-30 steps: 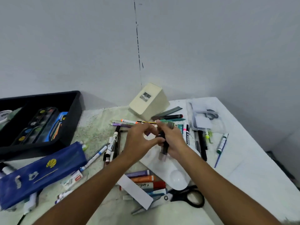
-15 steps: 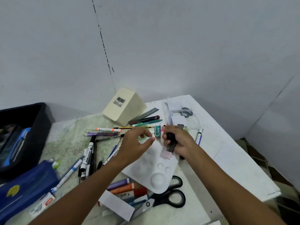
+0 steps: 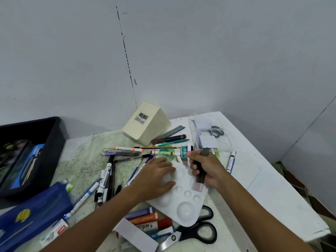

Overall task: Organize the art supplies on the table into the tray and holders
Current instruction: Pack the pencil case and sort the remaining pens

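A dark marker (image 3: 200, 171) with a pale pink end is gripped in the right hand (image 3: 207, 168), its long axis nearly upright (pink end below the curled fingers). The left hand (image 3: 154, 177), fingers relaxed, rests on the white palette (image 3: 187, 206).

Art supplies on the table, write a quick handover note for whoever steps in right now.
Right hand grips a bundle of dark pens.
Left hand rests flat on the white palette, holding nothing.
Black tray, far left, already holds a paint set.
The cream holder lies tipped over.
Left to do: stand the holder up, drop the pens in, then clear the loose markers, scissors and blue pouch.
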The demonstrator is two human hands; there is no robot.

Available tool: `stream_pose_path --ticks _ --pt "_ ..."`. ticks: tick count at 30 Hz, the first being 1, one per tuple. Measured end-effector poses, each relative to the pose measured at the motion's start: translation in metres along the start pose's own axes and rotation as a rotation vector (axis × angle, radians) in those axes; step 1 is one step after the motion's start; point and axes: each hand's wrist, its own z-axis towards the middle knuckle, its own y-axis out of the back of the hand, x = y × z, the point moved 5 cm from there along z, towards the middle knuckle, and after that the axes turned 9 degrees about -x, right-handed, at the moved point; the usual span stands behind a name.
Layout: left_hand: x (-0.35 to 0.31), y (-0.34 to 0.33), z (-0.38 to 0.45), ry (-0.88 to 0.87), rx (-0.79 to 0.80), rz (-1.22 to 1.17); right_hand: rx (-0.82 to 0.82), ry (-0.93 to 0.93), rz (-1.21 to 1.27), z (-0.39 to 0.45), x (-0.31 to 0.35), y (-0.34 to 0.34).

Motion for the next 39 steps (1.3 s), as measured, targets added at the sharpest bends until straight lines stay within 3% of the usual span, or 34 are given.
stream_pose_path --ticks 5,8,16,19,29,39 --pt "0.011 0.017 -0.012 -0.019 -0.046 -0.171 0.053 -0.011 0.032 0.005 -0.004 -0.018" --pt "0.027 0.035 -0.022 0.062 -0.095 -0.185 0.07 -0.023 0.057 0.01 -0.005 -0.03" --pt "0.102 0.076 -0.075 0.485 -0.101 0.192 0.161 -0.011 -0.308 0.011 -0.019 -0.079" --pt "0.119 0.083 -0.094 0.592 -0.11 0.216 0.141 0.003 -0.358 0.018 -0.019 -0.087" --pt "0.125 0.078 -0.113 0.635 -0.082 -0.089 0.148 0.138 -0.387 0.025 -0.01 -0.108" --pt "0.137 0.093 -0.114 0.789 -0.285 -0.107 0.257 0.083 -0.362 0.016 -0.021 -0.133"
